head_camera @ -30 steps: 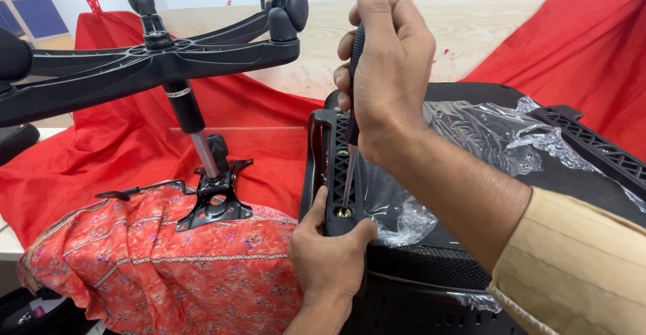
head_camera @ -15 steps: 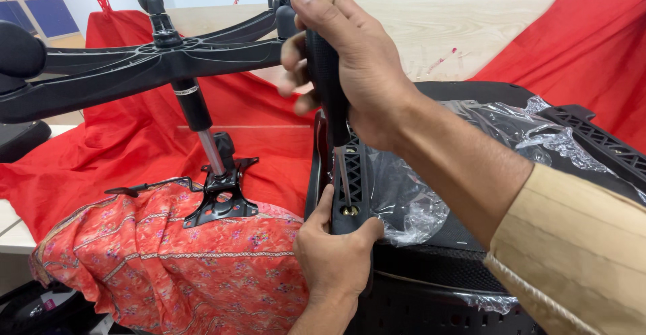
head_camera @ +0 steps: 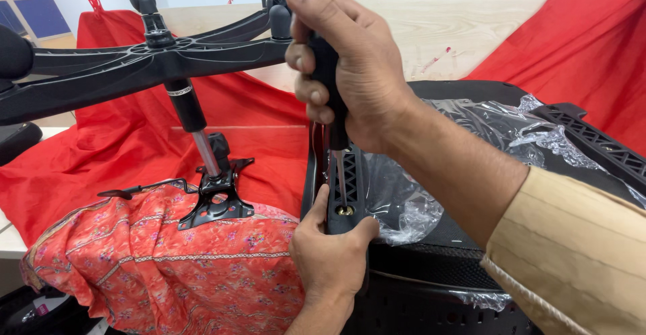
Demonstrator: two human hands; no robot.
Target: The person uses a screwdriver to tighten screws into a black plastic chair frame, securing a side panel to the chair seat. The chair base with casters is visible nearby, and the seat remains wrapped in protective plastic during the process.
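Screwdriver (head_camera: 334, 126) stands almost straight up and down in the middle of the frame. Its long axis runs from top to bottom. The thick black handle is at the top and the thin silver shaft points down. The tip sits at a small brass-coloured screw (head_camera: 344, 210) near the lower middle of the frame.

The right hand (head_camera: 350, 72) comes in from the lower right, with a tan sleeve (head_camera: 572, 254) on the arm. Its grip is clenched tight around the black handle, thumb up at the top of the frame.

The left hand (head_camera: 331, 251) comes up from the bottom middle. Its grip is closed on the lower end of a black plastic chair arm bracket (head_camera: 350, 183), right beside the screw. The thumb and fingers touch the bracket on both sides.

The bracket has slanted slots and stands upright against a black chair seat (head_camera: 471, 99) on the right side of the frame. Clear plastic wrap (head_camera: 404, 207) lies crinkled on the seat, just beside the bracket.

On the left of the frame a black star-shaped chair base (head_camera: 134, 65) stretches across the upper left. Its silver and black gas post (head_camera: 195, 129) points down to a black metal plate (head_camera: 219, 197). The plate rests on a red flowered cloth (head_camera: 155, 268) in the lower left. A plain red cloth (head_camera: 101, 166) covers the pale wooden bench (head_camera: 457, 32) behind.
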